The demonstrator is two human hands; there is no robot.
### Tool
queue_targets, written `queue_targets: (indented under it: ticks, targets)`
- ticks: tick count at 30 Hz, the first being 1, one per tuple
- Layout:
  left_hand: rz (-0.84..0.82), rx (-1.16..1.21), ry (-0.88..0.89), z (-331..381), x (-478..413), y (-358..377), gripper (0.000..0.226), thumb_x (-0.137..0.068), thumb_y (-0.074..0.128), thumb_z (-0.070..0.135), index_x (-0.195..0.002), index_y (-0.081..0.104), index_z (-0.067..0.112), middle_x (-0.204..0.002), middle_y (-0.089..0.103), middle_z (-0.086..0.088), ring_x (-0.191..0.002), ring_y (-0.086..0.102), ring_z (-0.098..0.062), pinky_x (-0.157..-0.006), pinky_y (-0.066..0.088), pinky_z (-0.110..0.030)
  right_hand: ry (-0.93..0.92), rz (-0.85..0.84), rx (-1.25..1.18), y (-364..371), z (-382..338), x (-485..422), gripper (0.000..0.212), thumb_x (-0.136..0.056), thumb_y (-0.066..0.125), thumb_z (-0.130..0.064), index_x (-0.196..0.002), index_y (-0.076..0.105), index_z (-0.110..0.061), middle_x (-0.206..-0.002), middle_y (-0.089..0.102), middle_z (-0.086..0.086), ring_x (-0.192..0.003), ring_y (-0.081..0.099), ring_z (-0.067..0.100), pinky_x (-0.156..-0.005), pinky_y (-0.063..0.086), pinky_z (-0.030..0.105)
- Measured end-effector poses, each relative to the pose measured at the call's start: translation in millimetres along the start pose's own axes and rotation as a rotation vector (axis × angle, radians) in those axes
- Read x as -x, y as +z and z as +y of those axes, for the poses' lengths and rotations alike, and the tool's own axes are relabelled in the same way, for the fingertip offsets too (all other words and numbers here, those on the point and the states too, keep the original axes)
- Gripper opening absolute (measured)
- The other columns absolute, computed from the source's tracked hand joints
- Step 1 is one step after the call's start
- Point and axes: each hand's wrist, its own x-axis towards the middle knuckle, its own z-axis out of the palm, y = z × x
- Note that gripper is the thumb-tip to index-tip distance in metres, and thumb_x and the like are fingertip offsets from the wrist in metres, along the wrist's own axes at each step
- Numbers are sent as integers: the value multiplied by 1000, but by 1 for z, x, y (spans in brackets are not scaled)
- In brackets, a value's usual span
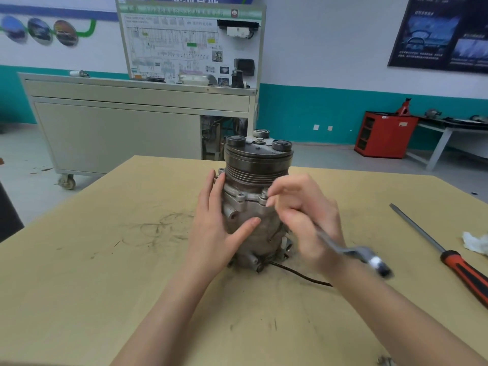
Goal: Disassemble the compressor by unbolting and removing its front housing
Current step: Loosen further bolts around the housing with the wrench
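Observation:
The grey metal compressor (254, 196) stands upright on the wooden table (105, 260), its dark grooved pulley (257, 162) on top. The front housing flange with bolt ears (244, 198) sits just under the pulley. My left hand (219, 225) lies open against the compressor's left side, thumb across the body. My right hand (303, 217) is at the right bolt ear, fingertips pinching at a bolt (264, 194) there. Its other fingers curl round a metal wrench (351, 250), whose blurred head sticks out to the right.
A long screwdriver (443, 249) with a red and black handle lies at the right of the table, beside a white rag (475, 241). A black wire (301, 274) trails from the compressor's base. A grey wheeled cabinet (137, 122) stands behind the table.

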Motion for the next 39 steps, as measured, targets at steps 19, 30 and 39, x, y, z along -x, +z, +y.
queue_targets:
  ticks: [19,30,39]
  targets:
    - [10,-41,62,-2,1,-2,95,-77,54,73,-152,13,32,-160,7,15,-144,7,8,-108,7,-1,91,-179,596,-31,-37,-16,14,-84,63,-20,-85,75,-13,-72,71,-8,-71,64,5,-59,50,16]
    - [66,27,31,-2,-8,4,86,-80,37,72,-147,22,21,-158,18,2,-141,10,6,-112,10,-8,-167,-14,1069,27,-34,-12,23,-66,80,-10,-59,57,-11,-54,56,3,-48,52,20,-46,32,26]
    - [-15,-12,28,0,1,-3,92,-72,50,74,-146,5,45,-153,1,29,-144,4,6,-107,5,-3,411,-212,-162,-69,26,-14,35,-84,51,-7,-90,77,-30,-77,72,0,-74,67,12,-69,52,20]
